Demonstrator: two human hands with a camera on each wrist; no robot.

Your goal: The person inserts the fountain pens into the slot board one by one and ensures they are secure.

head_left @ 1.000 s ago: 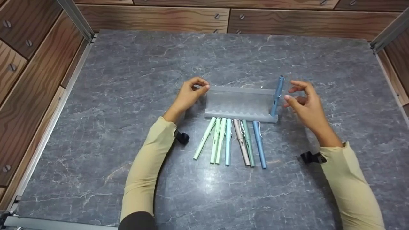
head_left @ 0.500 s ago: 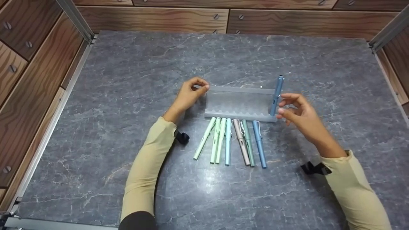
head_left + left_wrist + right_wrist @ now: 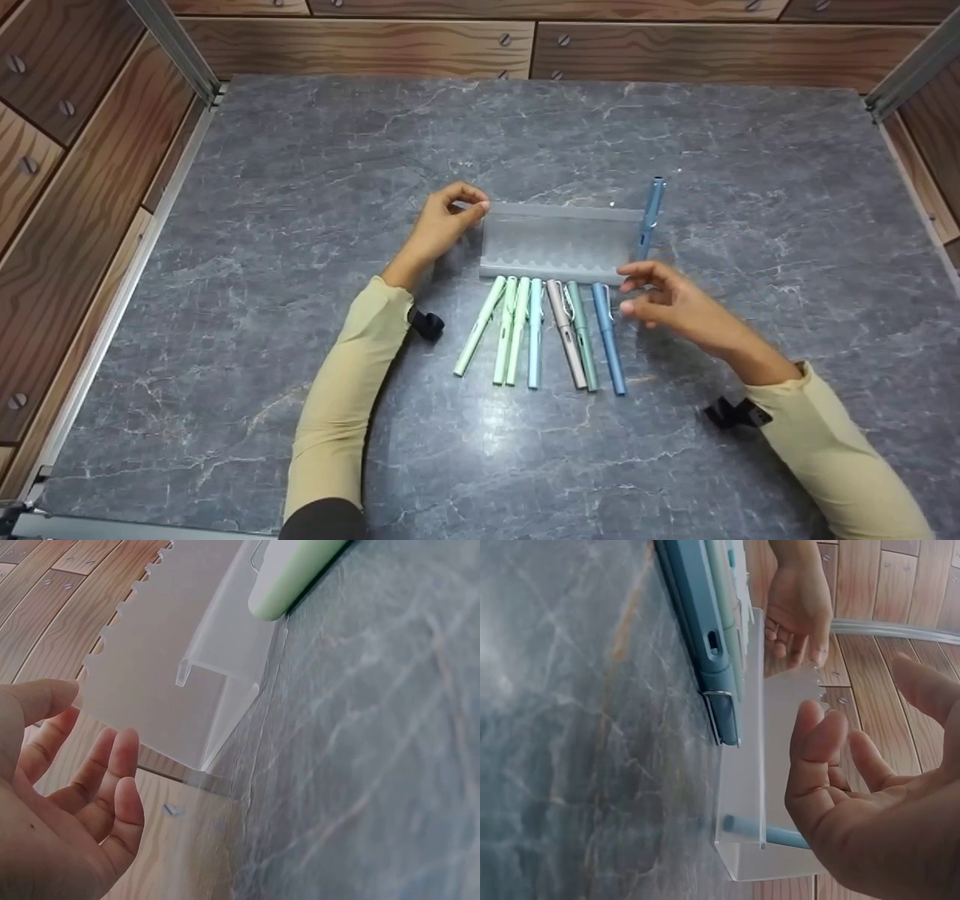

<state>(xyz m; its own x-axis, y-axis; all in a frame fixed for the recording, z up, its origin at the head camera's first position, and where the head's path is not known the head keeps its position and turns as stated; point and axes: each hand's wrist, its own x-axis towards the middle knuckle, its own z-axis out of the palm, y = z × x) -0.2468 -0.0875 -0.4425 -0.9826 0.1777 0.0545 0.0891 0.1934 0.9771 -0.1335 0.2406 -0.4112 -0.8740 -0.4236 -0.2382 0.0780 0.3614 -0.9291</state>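
A translucent pen stand (image 3: 559, 234) with a notched edge stands mid-table. My left hand (image 3: 445, 225) pinches its upper left corner between thumb and forefinger; in the left wrist view the other fingers curl loosely. One blue pen (image 3: 652, 206) leans upright in the stand's rightmost place. In front of the stand lie several pens: light green pens (image 3: 480, 326), a pale blue pen (image 3: 535, 337), a grey-brown pen (image 3: 567, 337), a dark green pen (image 3: 583, 341) and another blue pen (image 3: 609, 341). Over this last one's cap end hovers my right hand (image 3: 671, 301), thumb and fingers apart, holding nothing.
The grey marbled table (image 3: 315, 150) bears the stand and pens. Wood-patterned panels (image 3: 360, 49) rise at the back and sides, with metal frame bars (image 3: 176, 45) at the corners. A small black camera is strapped to each wrist.
My right hand has moved from beside the standing blue pen down and left toward the lying blue pen. My left hand stays at the stand's corner; the pens have not moved.
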